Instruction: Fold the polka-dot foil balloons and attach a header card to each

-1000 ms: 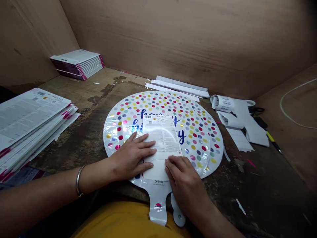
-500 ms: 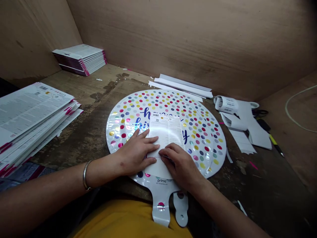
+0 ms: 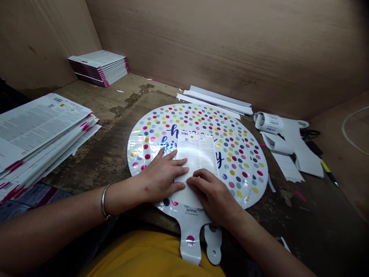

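Flat on the bench, close in front of me, lies a stack of round white foil balloons (image 3: pixel 239 169) with coloured dots and blue lettering. A white printed card (image 3: pixel 198 154) rests on the top balloon, partly covering the lettering. My left hand (image 3: pixel 163 175) lies over the card's left edge, open with its fingers spread. On the lower part of the card, my right hand (image 3: pixel 216 196) has its fingers curled and closed at the thumb and index finger. Whether anything is pinched there is hidden. The balloon's neck (image 3: pixel 190 238) hangs toward my lap.
A pile of similar printed cards (image 3: pixel 43 127) stands at the left, with another stack (image 3: pixel 99 65) in the back left corner. White paper strips (image 3: pixel 216 100) lie along the back wall. At the right are a curled label strip (image 3: pixel 288 142) and a yellow-black pen (image 3: pixel 329 173).
The whole view has shifted slightly, so things appear a little further right. Both hands keep nearly the same place on the card, the right fingertips still pressed close together.
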A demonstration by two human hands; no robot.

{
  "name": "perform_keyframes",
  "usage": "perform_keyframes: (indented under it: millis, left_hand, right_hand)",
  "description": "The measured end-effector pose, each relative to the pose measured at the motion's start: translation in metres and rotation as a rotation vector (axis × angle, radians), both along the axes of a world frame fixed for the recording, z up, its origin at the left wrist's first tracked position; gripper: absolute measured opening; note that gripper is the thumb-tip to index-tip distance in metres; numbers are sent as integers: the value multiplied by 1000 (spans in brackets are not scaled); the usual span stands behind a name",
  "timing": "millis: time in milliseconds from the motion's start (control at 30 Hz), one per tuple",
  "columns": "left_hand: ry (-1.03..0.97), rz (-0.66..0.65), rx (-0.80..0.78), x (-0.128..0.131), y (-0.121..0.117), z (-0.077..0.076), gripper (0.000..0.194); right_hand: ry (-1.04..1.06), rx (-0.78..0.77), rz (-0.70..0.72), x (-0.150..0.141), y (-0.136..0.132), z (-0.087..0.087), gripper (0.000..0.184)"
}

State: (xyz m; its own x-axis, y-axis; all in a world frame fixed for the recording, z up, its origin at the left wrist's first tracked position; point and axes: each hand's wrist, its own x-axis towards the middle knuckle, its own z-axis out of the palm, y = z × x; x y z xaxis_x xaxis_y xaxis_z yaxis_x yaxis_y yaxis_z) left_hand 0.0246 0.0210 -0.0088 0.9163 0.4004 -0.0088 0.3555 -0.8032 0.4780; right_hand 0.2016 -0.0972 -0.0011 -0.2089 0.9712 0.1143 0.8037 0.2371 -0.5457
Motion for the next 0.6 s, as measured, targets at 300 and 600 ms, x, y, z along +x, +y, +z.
perform_keyframes:
  millis: [300, 600]
  left_hand:
    - [1, -18, -2, -1, 3, 1, 43]
    - [5, -24, -13, -1, 4, 3, 45]
  right_hand:
    - [31, 50, -52, -2, -1, -4, 20]
    - [65, -51, 20, 7, -4, 8, 15]
